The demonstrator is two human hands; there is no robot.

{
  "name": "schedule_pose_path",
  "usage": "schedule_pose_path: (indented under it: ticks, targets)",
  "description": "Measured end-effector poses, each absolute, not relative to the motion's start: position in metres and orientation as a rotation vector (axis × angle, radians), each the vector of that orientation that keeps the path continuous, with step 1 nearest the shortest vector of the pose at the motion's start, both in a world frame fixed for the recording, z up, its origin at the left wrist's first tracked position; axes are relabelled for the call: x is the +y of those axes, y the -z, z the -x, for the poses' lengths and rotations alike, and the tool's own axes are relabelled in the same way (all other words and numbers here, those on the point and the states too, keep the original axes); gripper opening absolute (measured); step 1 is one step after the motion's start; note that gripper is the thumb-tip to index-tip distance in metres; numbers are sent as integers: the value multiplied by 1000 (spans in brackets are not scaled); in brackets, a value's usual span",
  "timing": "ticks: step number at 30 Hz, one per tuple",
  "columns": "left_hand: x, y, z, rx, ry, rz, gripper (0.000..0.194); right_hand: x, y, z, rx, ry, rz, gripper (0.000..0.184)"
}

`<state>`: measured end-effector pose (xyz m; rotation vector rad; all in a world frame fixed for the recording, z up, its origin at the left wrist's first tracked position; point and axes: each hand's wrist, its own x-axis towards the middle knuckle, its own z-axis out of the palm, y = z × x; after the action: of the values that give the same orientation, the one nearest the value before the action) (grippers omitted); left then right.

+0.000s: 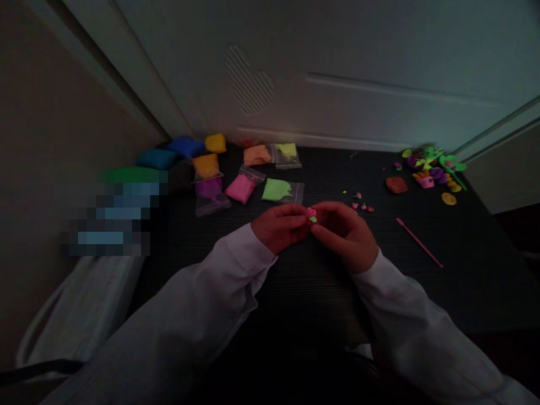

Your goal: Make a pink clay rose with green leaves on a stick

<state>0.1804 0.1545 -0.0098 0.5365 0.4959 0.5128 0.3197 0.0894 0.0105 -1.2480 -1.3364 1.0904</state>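
A tiny pink clay flower (pixel 311 213) with a light green leaf sits at the meeting point of my two hands, above the dark table. My left hand (pixel 280 226) pinches it from the left between thumb and index finger. From the right, my right hand (pixel 348 233) curves around, its thumb and index fingertips against the flower and leaf. Several small pink-and-green clay flowers (pixel 363 207) lie just beyond my right hand. To its right rests a thin pink modelling tool (pixel 419 243).
Bags of coloured clay, including pink (pixel 240 190), light green (pixel 275 190) and purple (pixel 210 191), lie at the back left. A reddish-brown lump (pixel 396 184) and a cluster of colourful clay pieces (pixel 434 167) sit back right. A white power strip (pixel 90 309) stands at left.
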Motion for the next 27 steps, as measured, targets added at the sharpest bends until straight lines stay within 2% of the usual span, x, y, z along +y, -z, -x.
schedule_pose_path:
  ticks: [7,13,22,27]
  targets:
    - [155,10,-180,524,-507,-507,15,91,-13,-320,-1271,-1132,1177,20]
    - [156,12,-180,556,-524,-592,14,93,-10,-319,-1251,-1058,1212,23]
    - [155,10,-180,589,-556,-580,16,89,-13,-323,-1523,-604,1308,19]
    - [154,9,-181,586,-541,-602,15,90,-15,-323,-1628,-460,1327,18]
